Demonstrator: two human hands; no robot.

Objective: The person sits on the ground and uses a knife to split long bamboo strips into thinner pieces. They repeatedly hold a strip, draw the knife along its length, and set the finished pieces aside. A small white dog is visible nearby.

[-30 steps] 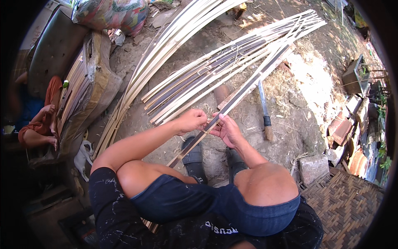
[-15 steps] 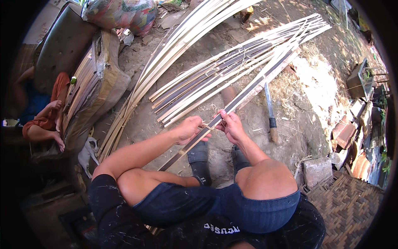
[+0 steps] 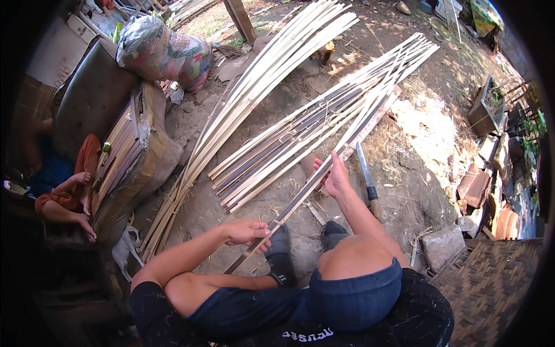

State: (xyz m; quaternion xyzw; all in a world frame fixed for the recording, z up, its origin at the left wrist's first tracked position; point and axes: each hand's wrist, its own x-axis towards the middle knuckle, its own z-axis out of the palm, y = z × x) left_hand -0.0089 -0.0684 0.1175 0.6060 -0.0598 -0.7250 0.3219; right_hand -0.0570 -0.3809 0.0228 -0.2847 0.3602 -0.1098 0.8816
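Observation:
A long bamboo strip (image 3: pixel 302 197), dark along one face and pale at the edge, slants from my lap up toward the far right. My left hand (image 3: pixel 248 233) pinches its near part, beside a light node. Farther up, my right hand (image 3: pixel 335 178) closes around the same strip, thumb pointing away from me. The strip's far end runs over a pale board-like piece (image 3: pixel 376 118) and the bundle. Just right of my right hand, a long knife (image 3: pixel 364 168) with a dark-wrapped wooden handle lies on the ground.
Split bamboo strips (image 3: pixel 312 124) lie in a bundle ahead, with a longer pale bundle (image 3: pixel 248 92) to their left. A seated person (image 3: pixel 69 185) is by a worn cushioned seat (image 3: pixel 144 139) at left. A stone block (image 3: pixel 443 246) and woven mat (image 3: pixel 491 289) are at right.
My hands have moved apart along the strip: the right slid farther up it, the left came down nearer my lap. My view has shifted, showing more of the far yard.

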